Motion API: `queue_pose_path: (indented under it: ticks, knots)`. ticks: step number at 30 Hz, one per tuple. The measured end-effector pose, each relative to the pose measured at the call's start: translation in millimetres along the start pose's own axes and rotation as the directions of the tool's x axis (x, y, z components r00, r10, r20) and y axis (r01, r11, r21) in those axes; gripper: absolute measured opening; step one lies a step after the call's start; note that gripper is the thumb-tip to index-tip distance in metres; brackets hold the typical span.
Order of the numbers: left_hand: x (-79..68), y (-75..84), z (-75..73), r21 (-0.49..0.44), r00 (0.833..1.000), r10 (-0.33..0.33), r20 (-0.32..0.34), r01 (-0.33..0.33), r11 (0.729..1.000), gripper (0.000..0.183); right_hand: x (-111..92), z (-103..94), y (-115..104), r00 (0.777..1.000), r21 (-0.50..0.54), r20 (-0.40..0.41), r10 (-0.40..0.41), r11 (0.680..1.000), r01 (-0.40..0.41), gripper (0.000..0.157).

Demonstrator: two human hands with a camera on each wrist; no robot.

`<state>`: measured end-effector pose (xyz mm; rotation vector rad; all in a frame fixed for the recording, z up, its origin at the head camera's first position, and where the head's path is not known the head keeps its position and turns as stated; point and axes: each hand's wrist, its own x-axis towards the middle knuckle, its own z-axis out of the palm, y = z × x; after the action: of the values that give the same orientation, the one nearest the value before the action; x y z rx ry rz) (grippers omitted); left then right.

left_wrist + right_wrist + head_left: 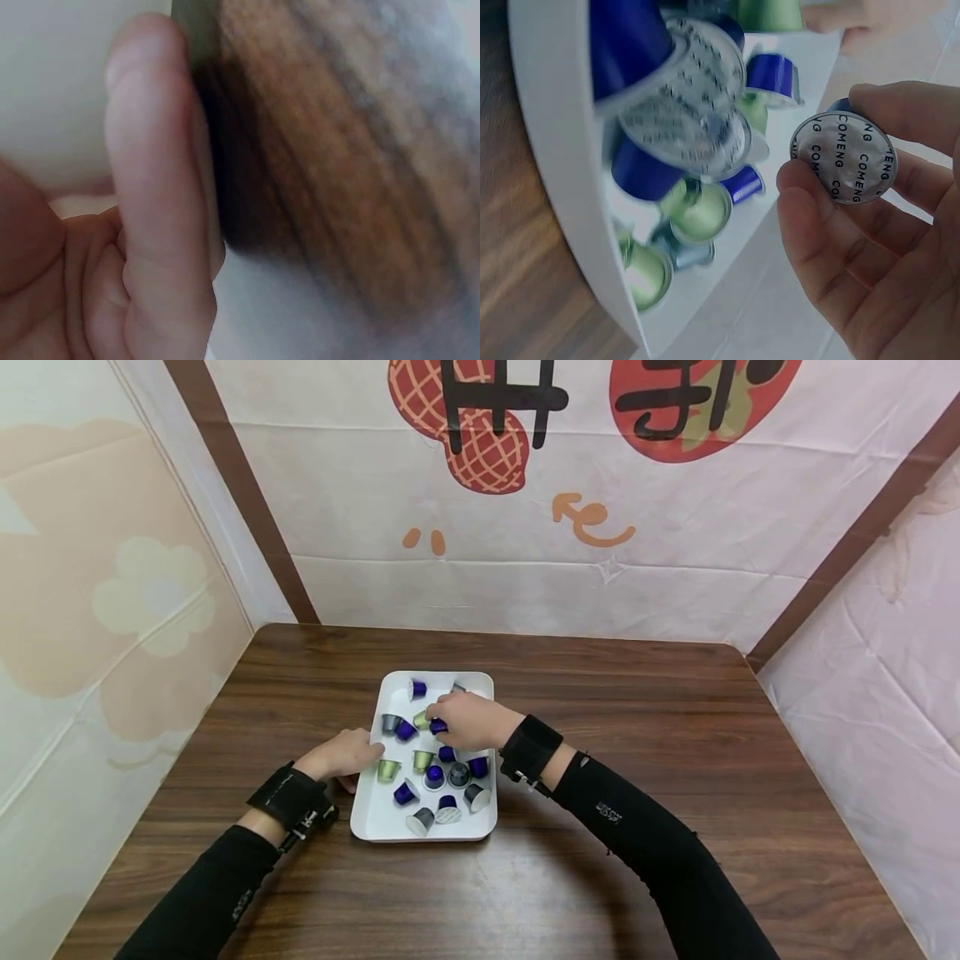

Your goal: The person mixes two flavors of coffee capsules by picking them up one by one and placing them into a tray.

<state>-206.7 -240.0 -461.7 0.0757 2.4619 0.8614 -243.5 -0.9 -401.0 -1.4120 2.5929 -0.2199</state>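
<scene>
My right hand (pixel 474 720) pinches a dark blue coffee capsule (pixel 844 157) between thumb and fingers, above the tray. Its printed silver foil lid faces the right wrist camera. At the left rim of the white tray (pixel 366 817), my left hand (pixel 347 755) grips the edge, partly hidden from the head camera. One finger (pixel 161 165) shows large and close in the left wrist view. Lying about the tray are several blue capsules (pixel 406 792), green capsules (pixel 387 770) and grey capsules (pixel 459 774), some upside down and some tipped over.
A brown wood-grain table (pixel 600 843) carries the tray, left of its middle. Behind it hangs a printed white cloth (pixel 495 585), with more cloth (pixel 885 635) at the sides. Black wristbands (pixel 531 748) sit on both wrists.
</scene>
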Motion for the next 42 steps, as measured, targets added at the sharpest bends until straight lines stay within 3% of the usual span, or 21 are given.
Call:
queue_pose_path:
  ticks: [13, 21, 34, 42]
  knots:
    - [2.5, 8.4, 3.5, 0.028, 1.000, -0.013, 0.011, 0.013, 1.000, 0.032, 8, 2.8, -6, 0.999, -0.014, 0.040, -0.008, 1.000, 0.009, 0.032]
    - [2.7, 8.3, 3.2, 0.016, 1.000, -0.005, 0.017, 0.005, 1.000, 0.032, -1, -6.1, -2, 1.000, 0.024, 0.021, -0.001, 1.000, 0.000, 0.033]
    - [-0.3, 2.1, 4.7, 0.024, 1.000, 0.020, 0.002, -0.020, 1.000, 0.030, -47, -6.6, 33, 0.997, 0.062, -0.064, 0.045, 0.997, -0.042, 0.026]
    - [-1.8, 3.1, 0.9, 0.001, 1.000, -0.002, 0.009, 0.002, 1.000, 0.032, -97, -6.7, 66, 0.982, 0.047, -0.145, 0.119, 0.992, -0.113, 0.022]
